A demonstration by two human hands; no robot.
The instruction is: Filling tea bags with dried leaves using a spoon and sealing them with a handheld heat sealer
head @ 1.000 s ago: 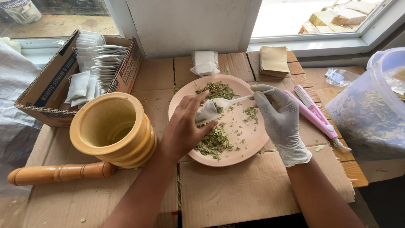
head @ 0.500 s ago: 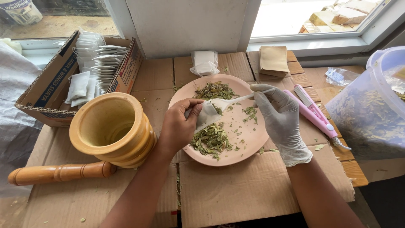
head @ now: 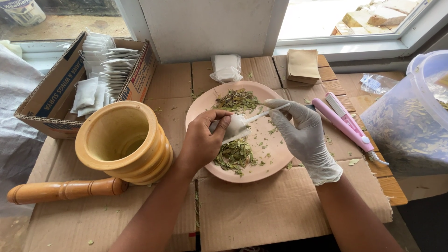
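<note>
Left hand [head: 203, 142], bare, is closed around a small white paper sachet [head: 234, 127], thumb and fingers pinching it near its open end. The sachet is held just above the round pale pink plate [head: 273, 161], near the plate's centre.

Right hand [head: 303, 135], in a thin white glove, grips a slender white spoon-like tool [head: 266, 113] between thumb and fingertips; the tool's far end meets the mouth of the sachet.

On the plate: one heap of dried green leaf pieces [head: 235, 154] directly below the left hand, a second heap at the far rim.

Left of the plate, touching the left wrist area: a yellow wooden mortar [head: 123, 142], upright. A turned wooden pestle [head: 65, 190] lies on its side in front of the mortar.

Right of the plate: a pink and white handheld sealing tool [head: 347, 126], lying flat just beside the gloved hand. Further right, a clear plastic tub of dried leaves [head: 410, 121].

Rear left: an open corrugated cardboard box [head: 46, 88] holding stacked white sachets. Rear centre: a packet of white sachets and a stack of brown paper squares [head: 302, 65]. The work surface is flattened brown cardboard [head: 261, 214].
</note>
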